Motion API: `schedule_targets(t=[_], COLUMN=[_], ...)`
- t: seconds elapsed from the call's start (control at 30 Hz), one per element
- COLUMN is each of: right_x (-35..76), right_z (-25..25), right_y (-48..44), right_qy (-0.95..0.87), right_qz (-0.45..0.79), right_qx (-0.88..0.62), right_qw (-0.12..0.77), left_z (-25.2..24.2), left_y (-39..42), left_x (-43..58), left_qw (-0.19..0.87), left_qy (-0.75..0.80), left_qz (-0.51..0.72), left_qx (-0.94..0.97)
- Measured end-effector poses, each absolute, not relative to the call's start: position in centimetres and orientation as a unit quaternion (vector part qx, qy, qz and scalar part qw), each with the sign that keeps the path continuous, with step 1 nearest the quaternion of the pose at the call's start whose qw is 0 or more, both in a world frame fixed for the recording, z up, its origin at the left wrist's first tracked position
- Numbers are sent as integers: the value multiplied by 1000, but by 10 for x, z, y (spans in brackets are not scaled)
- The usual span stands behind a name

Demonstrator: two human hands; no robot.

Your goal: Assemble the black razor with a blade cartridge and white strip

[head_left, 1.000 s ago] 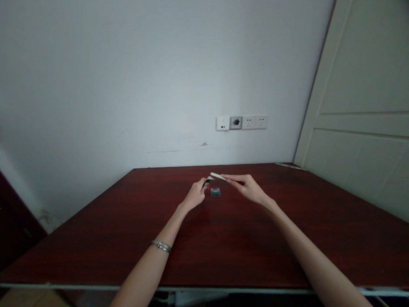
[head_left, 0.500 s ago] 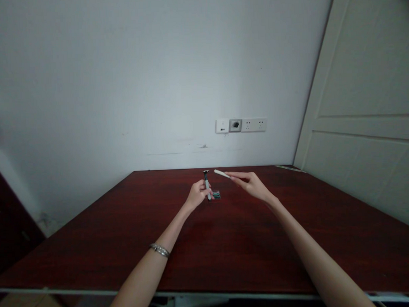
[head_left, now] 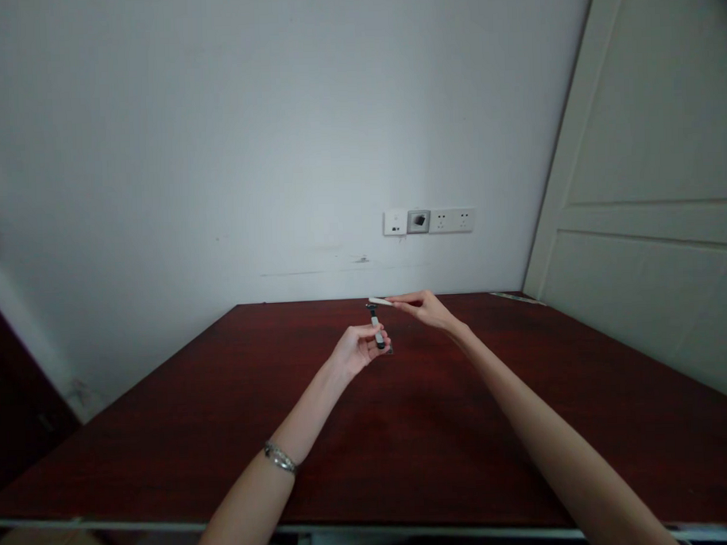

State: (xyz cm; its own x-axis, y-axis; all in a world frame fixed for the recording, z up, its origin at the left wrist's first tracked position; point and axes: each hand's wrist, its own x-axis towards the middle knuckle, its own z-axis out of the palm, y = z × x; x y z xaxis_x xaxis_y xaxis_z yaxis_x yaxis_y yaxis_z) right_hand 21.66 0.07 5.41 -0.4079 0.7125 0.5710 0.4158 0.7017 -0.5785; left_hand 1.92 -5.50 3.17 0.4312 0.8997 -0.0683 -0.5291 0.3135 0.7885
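Note:
My left hand (head_left: pixel 355 351) is closed around the grey-and-black handle of a razor (head_left: pixel 377 329), its head pointing up and away from me. Between the fingertips of my right hand (head_left: pixel 424 308) is a slim white stick (head_left: pixel 380 301), held almost level; its exact kind is unclear. The stick's far end lies right at the razor head, and I cannot tell whether the two touch. A small flat clear pack (head_left: pixel 391 351) on the table is mostly hidden behind my left fingers.
Both hands are above a dark red wooden table (head_left: pixel 225 420). At its far edge rises a white wall with sockets (head_left: pixel 451 220). A pale panelled door (head_left: pixel 650 294) borders the right side, and a thin strip (head_left: pixel 516 298) lies at the back right corner.
My right hand has moved left, bringing the white stick to the razor head. My left hand has turned, tilting the razor, and now covers most of the clear pack.

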Motion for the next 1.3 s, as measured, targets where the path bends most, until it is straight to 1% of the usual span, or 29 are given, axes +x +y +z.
schedule_targets(t=[0.1, 0.2, 0.27, 0.37, 0.67, 1.03, 1.17, 1.3], right_x=[217, 218, 218, 219, 215, 209, 213, 216], right_z=[55, 60, 64, 68, 73, 75, 77, 75], right_y=[7, 9, 8, 8, 7, 5, 7, 3], right_qy=[-821, -824, -838, -846, -848, -860, -836, -817], right_qz=[162, 175, 186, 163, 150, 125, 80, 90], right_qx=[-359, -354, -348, -368, -360, -355, -401, -382], right_qw=[412, 406, 377, 349, 359, 346, 367, 423], left_z=[32, 31, 30, 30, 31, 25, 24, 19], left_y=[-55, -55, -54, -54, -53, -48, -49, -47], left_x=[19, 19, 19, 19, 19, 18, 19, 19], left_qw=[772, 770, 769, 770, 757, 743, 692, 586], left_qy=[266, 274, 277, 284, 295, 292, 316, 391], left_qz=[459, 460, 463, 463, 465, 470, 467, 469], left_qx=[349, 348, 342, 335, 352, 377, 450, 533])
